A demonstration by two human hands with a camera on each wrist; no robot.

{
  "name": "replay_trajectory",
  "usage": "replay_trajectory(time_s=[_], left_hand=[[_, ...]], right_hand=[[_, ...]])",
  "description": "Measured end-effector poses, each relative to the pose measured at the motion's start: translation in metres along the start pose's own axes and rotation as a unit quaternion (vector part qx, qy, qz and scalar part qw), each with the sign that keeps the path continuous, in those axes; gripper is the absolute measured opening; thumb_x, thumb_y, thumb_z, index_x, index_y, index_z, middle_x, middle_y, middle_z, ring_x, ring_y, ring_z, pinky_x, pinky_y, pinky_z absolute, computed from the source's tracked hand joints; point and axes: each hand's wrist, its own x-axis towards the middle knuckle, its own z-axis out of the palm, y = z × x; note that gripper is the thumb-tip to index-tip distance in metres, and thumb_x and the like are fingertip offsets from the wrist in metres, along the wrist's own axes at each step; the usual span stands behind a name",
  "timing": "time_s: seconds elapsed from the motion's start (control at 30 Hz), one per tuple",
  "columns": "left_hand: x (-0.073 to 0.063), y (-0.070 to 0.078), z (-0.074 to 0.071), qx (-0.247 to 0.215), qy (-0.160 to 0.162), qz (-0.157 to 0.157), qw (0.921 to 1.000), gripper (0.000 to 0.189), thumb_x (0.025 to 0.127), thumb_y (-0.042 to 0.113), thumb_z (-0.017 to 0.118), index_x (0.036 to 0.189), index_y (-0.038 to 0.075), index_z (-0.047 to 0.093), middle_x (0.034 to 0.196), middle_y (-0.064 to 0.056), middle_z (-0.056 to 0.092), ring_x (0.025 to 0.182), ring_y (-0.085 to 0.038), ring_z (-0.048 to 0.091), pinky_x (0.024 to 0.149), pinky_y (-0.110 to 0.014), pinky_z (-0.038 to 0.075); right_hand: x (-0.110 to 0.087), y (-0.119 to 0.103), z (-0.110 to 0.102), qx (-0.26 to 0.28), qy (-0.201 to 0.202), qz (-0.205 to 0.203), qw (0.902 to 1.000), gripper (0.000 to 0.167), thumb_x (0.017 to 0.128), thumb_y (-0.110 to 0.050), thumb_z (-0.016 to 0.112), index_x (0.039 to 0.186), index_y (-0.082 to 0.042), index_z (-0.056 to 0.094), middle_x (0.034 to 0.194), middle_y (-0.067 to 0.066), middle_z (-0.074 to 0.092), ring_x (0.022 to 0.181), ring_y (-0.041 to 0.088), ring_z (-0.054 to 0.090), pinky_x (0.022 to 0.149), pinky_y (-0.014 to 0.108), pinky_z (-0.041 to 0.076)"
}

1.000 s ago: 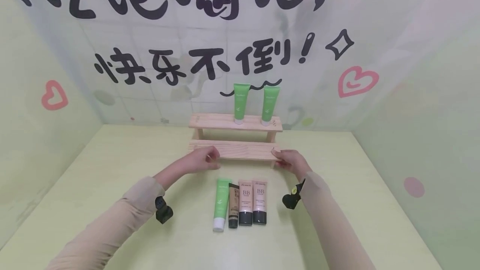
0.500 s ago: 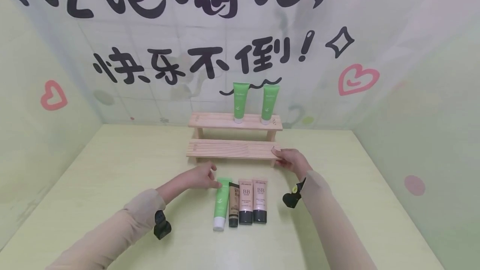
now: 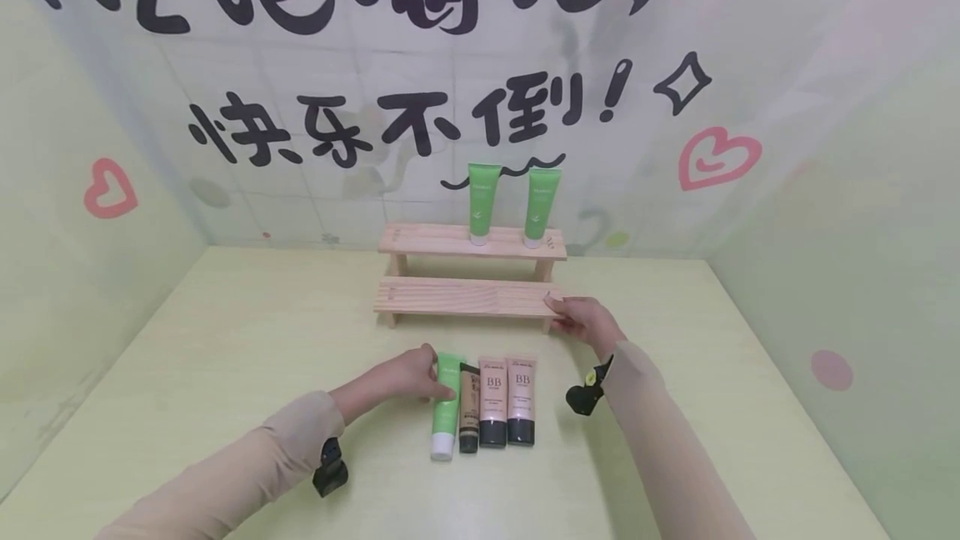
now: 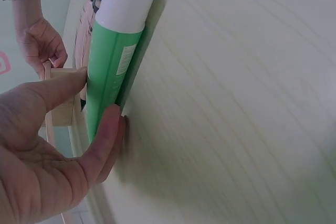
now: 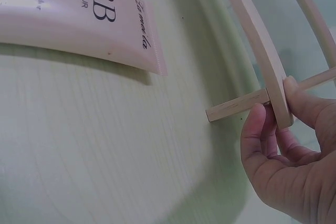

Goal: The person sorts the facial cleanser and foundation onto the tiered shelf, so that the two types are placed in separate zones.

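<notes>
A green squeeze tube with a white cap (image 3: 447, 407) lies on the table at the left end of a row. My left hand (image 3: 412, 373) pinches it: in the left wrist view the thumb (image 4: 68, 85) is on one side and the fingertips (image 4: 111, 116) on the other. My right hand (image 3: 588, 325) grips the right end of the lower step of a two-step wooden rack (image 3: 465, 298), thumb on top and fingers beneath in the right wrist view. Two more green tubes (image 3: 483, 202) stand upright, caps down, on the upper step.
Right of the green tube lie a small brown tube with a black cap (image 3: 469, 411) and two pink BB cream tubes (image 3: 492, 398) with black caps. A wall with black lettering (image 3: 420, 123) rises behind the rack, and side walls border the table (image 3: 247, 315).
My left hand has come down from the rack's left end to the green tube and taken hold of it. The right hand keeps its grip on the rack.
</notes>
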Motion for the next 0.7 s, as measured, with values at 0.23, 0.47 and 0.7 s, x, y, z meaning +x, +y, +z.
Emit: replay_trajectory(time_s=[0.23,0.47,0.7], left_hand=[[-0.0011,0.0044,0.0035,-0.009,-0.013,-0.009,0.9998,0.037,0.075,0.028,0.072,0.093,-0.002,0.060,0.070,-0.004,0.061,0.063,-0.016,0.057,0.058,-0.025,0.047],[-0.0022,0.0040,0.0062,-0.026,-0.023,-0.012,0.9993,0.022,0.077,0.025,0.070,0.078,0.005,0.061,0.067,-0.003,0.064,0.060,-0.015,0.059,0.059,-0.025,0.050],[-0.0024,0.0040,0.0062,-0.042,-0.024,-0.009,0.9988,0.023,0.077,0.024,0.070,0.080,0.004,0.060,0.069,-0.004,0.063,0.059,-0.014,0.059,0.058,-0.024,0.052]], right_hand=[[0.0005,-0.0005,0.0013,0.016,0.005,0.014,0.9998,0.047,0.088,-0.016,0.060,0.127,0.005,0.044,0.063,-0.006,0.059,0.059,0.003,0.055,0.061,0.014,0.051],[0.0025,0.0024,-0.0008,-0.016,-0.005,-0.019,0.9997,0.055,0.089,-0.017,0.058,0.132,0.011,0.036,0.070,-0.003,0.058,0.060,0.003,0.055,0.061,0.014,0.051],[0.0038,0.0084,-0.0032,-0.091,0.002,-0.074,0.9931,0.059,0.090,-0.022,0.057,0.133,0.010,0.033,0.092,0.006,0.057,0.066,0.002,0.056,0.065,0.014,0.050]])
